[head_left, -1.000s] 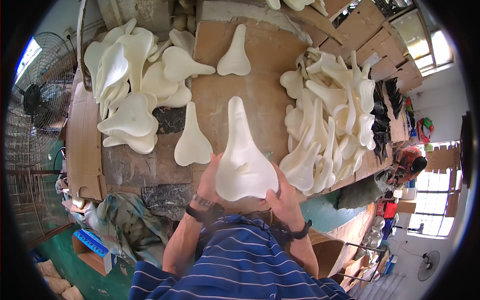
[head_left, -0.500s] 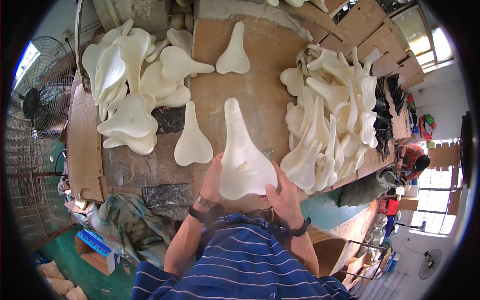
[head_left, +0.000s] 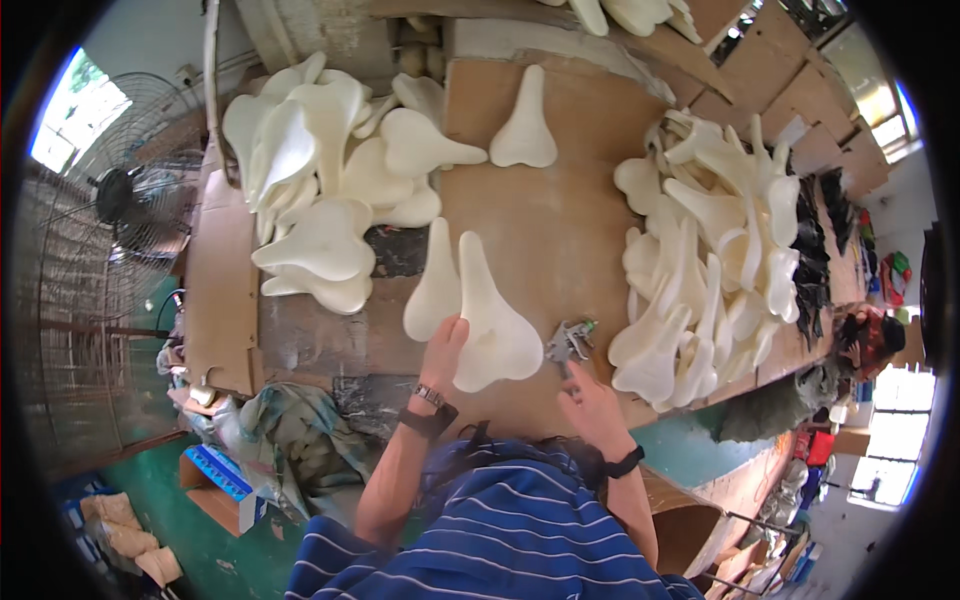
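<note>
My left hand (head_left: 443,355) grips the left edge of a cream-white bicycle saddle pad (head_left: 497,335), its narrow nose pointing away from me. Partly behind it, a second saddle pad (head_left: 433,285) lies on the cardboard-covered table. A small metal spray gun (head_left: 571,341) rests just right of the held pad. At the gun's near end is my right hand (head_left: 593,408), fingers stretched toward it and thumb apart; whether a fingertip touches the gun I cannot tell. Farther off, a single saddle pad (head_left: 525,125) lies by itself on the cardboard.
Heaped saddle pads stand at the left (head_left: 315,240) and at the right (head_left: 690,270). Black pieces (head_left: 810,260) line the table's right side. A caged fan (head_left: 115,195) is at far left, near crumpled cloth (head_left: 290,450). Another person (head_left: 870,335) is at far right.
The saddle pad has been lowered and tilted away from me, still in my left hand. My right hand has let go of it and moved right to the spray gun. The whole view has shifted.
</note>
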